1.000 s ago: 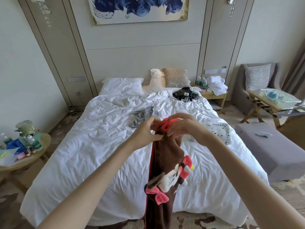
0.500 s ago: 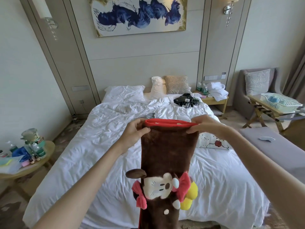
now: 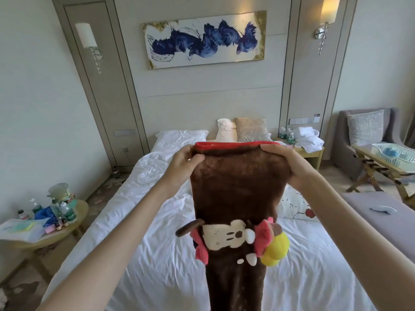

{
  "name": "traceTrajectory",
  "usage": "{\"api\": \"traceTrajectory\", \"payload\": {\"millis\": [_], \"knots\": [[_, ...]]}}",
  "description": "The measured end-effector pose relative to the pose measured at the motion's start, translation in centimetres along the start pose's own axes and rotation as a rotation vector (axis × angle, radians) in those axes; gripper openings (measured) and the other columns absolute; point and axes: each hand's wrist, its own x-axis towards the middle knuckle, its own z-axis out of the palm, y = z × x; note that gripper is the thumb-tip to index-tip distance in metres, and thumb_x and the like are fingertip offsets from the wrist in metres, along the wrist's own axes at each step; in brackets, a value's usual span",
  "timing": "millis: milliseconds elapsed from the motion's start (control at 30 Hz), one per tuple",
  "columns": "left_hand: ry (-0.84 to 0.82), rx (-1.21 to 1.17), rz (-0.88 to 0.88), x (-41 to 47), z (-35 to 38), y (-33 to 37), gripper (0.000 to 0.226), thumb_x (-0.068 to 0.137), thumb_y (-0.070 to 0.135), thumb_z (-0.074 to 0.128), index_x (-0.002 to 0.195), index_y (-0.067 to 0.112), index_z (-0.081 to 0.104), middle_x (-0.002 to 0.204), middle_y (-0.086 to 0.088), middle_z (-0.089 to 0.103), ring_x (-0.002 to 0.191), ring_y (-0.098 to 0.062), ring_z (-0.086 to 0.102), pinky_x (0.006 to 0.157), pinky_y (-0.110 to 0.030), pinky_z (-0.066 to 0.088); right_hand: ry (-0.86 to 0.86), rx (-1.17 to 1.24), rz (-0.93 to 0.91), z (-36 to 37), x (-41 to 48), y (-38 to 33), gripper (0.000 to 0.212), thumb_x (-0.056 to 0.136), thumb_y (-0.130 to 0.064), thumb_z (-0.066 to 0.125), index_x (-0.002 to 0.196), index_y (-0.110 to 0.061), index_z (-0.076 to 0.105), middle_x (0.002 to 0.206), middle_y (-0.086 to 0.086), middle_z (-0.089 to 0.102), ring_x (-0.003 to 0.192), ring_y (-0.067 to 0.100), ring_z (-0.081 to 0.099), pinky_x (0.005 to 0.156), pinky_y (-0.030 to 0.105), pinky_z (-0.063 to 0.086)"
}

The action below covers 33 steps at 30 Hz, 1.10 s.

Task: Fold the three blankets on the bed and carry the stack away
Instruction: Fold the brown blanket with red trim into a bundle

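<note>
Head view: the wide white-quilted bed (image 3: 157,243) is seen filling the middle of the room. Above its near half a long brown plush blanket (image 3: 238,187) with a red-trimmed top edge is held up, folded narrow, its lower end lost below the frame. A white printed blanket (image 3: 294,207) lies on the right of the bed, partly hidden behind the brown one; a third blanket cannot be made out. The top corners are pinched, the left hand (image 3: 182,163) on the left corner and the right hand (image 3: 285,164) on the right, set apart with the edge stretched between them. Slippage of the doubled layers is judged likely if either pinch is eased, since plush slides on itself. The hanging length could be twisted off square by the weight of the stuffed cartoon figure (image 3: 235,237) sewn on low down. The unseen lower end may be dragged on the patterned floor (image 3: 18,286).
</note>
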Motion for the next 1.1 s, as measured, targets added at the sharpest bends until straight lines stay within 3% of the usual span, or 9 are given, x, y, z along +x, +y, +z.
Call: {"api": "traceTrajectory", "payload": {"millis": [100,200,400,500,600,767,933,1033,1100], "knots": [[0.0,-0.06,0.039,2.8,0.0,2.4,0.015,0.095,0.015,0.058,0.106,0.007,0.065,0.096,-0.012,0.068,0.092,-0.024,0.066,0.082,-0.035,0.051,-0.012,0.041,-0.048,0.0,2.0,-3.2,0.02,0.074,-0.032,0.071,0.085,-0.017,0.079,0.09,0.008,0.075,0.079,0.019,0.072,0.065,0.027,0.058],[-0.001,-0.106,0.084,6.5,0.2,4.6,0.024,0.097,0.02,0.058,0.113,0.003,0.063,0.1,-0.012,0.071,0.094,-0.023,0.069,0.081,-0.031,0.056,-0.04,0.062,-0.116,-0.5,4.8,-6.5,0.024,0.08,-0.032,0.067,0.092,-0.014,0.077,0.09,0.008,0.074,0.078,0.02,0.071,0.067,0.029,0.058],[0.034,-0.149,0.09,16.4,1.9,5.3,0.029,0.098,0.028,0.057,0.115,0.005,0.065,0.104,-0.006,0.072,0.094,-0.015,0.07,0.07,-0.02,0.056,-0.01,0.043,-0.141,-3.8,14.2,-9.6,0.021,0.084,-0.03,0.065,0.08,-0.015,0.078,0.082,0.006,0.075,0.07,0.018,0.072,0.066,0.029,0.06],[0.071,-0.125,0.037,22.9,3.4,2.5,0.027,0.098,0.03,0.056,0.113,0.009,0.065,0.104,-0.004,0.071,0.095,-0.016,0.068,0.067,-0.018,0.053,0.06,0.027,-0.134,-6.5,21.0,-8.8,0.019,0.082,-0.025,0.069,0.092,-0.009,0.073,0.086,0.01,0.074,0.073,0.021,0.07,0.072,0.03,0.06],[0.093,-0.083,-0.017,30.7,4.8,-0.6,0.027,0.099,0.031,0.055,0.113,0.01,0.063,0.105,-0.004,0.069,0.096,-0.016,0.066,0.068,-0.02,0.05,0.128,0.026,-0.138,-9.6,29.2,-7.7,0.025,0.079,-0.018,0.072,0.101,-0.006,0.069,0.089,0.013,0.071,0.073,0.022,0.068,0.068,0.029,0.06],[0.168,-0.075,-0.032,46.3,6.8,-2.4,0.012,0.099,0.028,0.056,0.097,0.018,0.063,0.1,-0.001,0.069,0.088,-0.013,0.066,0.065,-0.021,0.05,0.251,0.042,-0.185,-14.1,43.9,-8.9,0.032,0.076,-0.022,0.079,0.102,-0.009,0.065,0.093,0.012,0.07,0.078,0.021,0.068,0.066,0.031,0.06],[0.254,-0.077,0.062,59.5,7.7,2.4,0.016,0.099,0.024,0.057,0.111,0.014,0.059,0.109,-0.005,0.068,0.09,-0.014,0.065,0.065,-0.023,0.048,0.277,0.013,-0.336,-16.3,54.0,-16.4,0.029,0.077,-0.03,0.079,0.095,-0.018,0.06,0.091,0.005,0.068,0.075,0.013,0.067,0.051,0.021,0.053],[0.262,-0.072,0.158,64.4,7.8,7.3,0.016,0.099,0.024,0.056,0.112,0.017,0.06,0.109,-0.003,0.069,0.097,-0.017,0.065,0.07,-0.026,0.049,0.297,-0.057,-0.461,-16.9,57.3,-21.9,0.042,0.077,-0.041,0.078,0.107,-0.02,0.058,0.104,0.006,0.066,0.092,0.019,0.065,0.073,0.031,0.058],[0.249,-0.075,0.228,66.0,7.6,9.9,0.01,0.098,0.024,0.057,0.108,0.02,0.06,0.107,0.0,0.069,0.098,-0.017,0.064,0.072,-0.027,0.048,0.317,-0.116,-0.559,-17.2,58.2,-24.7,0.039,0.077,-0.044,0.076,0.104,-0.024,0.056,0.109,0.007,0.064,0.1,0.023,0.063,0.087,0.037,0.056]]}}
